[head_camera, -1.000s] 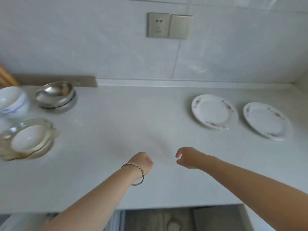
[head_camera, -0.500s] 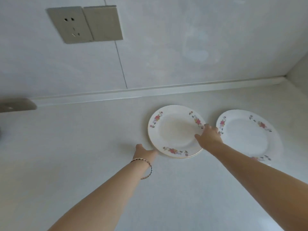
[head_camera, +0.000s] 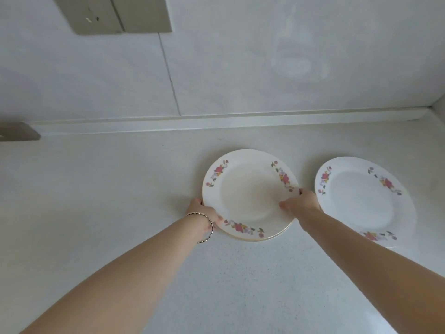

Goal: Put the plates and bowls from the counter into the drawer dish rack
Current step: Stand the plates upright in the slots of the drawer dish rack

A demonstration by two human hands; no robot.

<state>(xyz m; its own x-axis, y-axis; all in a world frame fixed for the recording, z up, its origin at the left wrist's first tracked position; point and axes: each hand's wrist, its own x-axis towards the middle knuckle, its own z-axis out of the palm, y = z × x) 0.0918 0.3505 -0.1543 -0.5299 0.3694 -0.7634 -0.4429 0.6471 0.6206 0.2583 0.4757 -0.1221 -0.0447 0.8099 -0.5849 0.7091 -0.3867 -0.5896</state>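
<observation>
A white plate with pink flower prints (head_camera: 248,191) lies on the pale counter (head_camera: 120,189); a second rim shows under its near edge, so it looks like a stack of two. My left hand (head_camera: 204,214), with a bracelet at the wrist, grips the plate's left near rim. My right hand (head_camera: 299,201) grips its right rim, thumb on top. Another flowered plate (head_camera: 361,198) lies flat just to the right, untouched. The drawer dish rack and the bowls are out of view.
The tiled wall (head_camera: 240,68) rises behind the counter, with a socket and switch panel (head_camera: 115,15) at the top left. A grey strip (head_camera: 16,132) sits at the far left along the wall. The side wall closes the counter's right corner.
My view has swung right and closer to the plates; the bowls have left the frame. Both hands reached forward from mid-counter and closed on the left plate's rim.
</observation>
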